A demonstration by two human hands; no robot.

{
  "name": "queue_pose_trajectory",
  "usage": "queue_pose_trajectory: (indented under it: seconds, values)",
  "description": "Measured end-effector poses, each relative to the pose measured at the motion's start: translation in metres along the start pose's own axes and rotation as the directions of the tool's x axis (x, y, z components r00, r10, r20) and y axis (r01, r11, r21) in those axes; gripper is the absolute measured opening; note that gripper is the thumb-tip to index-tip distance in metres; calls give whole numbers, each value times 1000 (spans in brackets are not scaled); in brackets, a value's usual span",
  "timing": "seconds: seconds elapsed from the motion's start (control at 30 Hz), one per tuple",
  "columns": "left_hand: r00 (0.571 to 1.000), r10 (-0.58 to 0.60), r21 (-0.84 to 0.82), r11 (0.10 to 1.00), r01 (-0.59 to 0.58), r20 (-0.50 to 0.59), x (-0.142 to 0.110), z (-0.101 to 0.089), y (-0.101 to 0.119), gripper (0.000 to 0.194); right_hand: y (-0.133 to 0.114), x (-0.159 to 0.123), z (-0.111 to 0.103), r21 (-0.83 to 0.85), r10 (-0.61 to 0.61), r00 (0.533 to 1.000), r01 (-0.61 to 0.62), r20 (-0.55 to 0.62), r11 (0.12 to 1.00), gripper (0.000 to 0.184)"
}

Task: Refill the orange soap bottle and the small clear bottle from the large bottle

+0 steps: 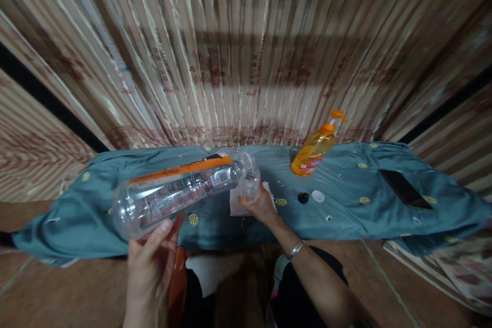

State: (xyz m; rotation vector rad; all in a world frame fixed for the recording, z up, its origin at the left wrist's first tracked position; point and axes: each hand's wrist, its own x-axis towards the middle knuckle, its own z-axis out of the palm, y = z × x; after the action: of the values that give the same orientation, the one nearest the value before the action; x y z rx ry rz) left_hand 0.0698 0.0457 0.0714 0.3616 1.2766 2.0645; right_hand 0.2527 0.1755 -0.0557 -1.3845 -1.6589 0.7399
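Note:
A large clear plastic bottle point(177, 193) with an orange and black label lies tilted in the air, its neck pointing right. My left hand point(154, 251) grips it from below near the base. At its neck is a small clear container point(250, 180), with my right hand point(262, 206) closed around it. The bottle's mouth overlaps this container; whether it is inside or in front I cannot tell. Beneath my right hand, a white tissue point(237, 206) lies on the teal patterned cloth point(215, 225).
An orange pump bottle point(313, 152) stands towards the back right. A small black cap point(303, 198) and a white disc point(318, 196) lie in front of it. Further right rests a black phone point(405, 189). Behind the cloth-covered surface hangs a striped curtain point(238, 61).

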Motion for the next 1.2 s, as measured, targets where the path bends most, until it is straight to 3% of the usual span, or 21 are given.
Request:
queue_pose_trajectory:
  seconds: [1.2]
  values:
    - [1000, -3, -2, 1000, 3, 29, 1, -4, -1, 44, 2, -1, 1, 21, -11, 1000, 11, -17, 1000, 60]
